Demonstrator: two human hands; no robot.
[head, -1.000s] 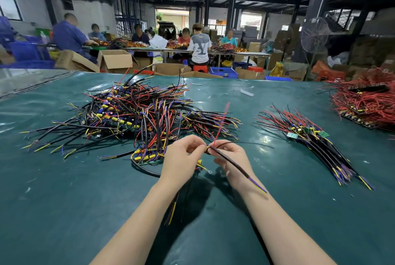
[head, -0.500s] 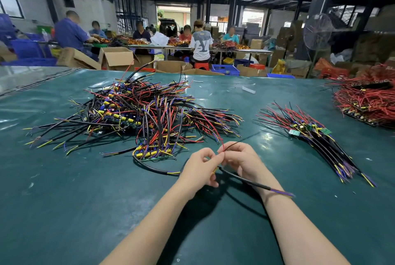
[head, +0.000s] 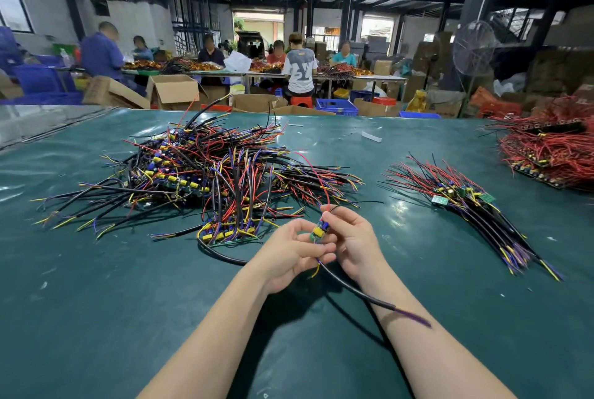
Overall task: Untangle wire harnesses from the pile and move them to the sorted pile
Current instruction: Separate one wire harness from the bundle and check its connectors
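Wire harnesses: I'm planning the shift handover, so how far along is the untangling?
Done: a small sorted pile lies aligned at the right. In hand: the left hand and right hand hold one harness by its small board, black cable trailing across the right forearm. Left: the tangled pile is much larger, so most of the job likely remains.

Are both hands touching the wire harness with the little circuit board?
Touching. The head view shows the left hand and right hand both pinching the wire harness between their fingertips.
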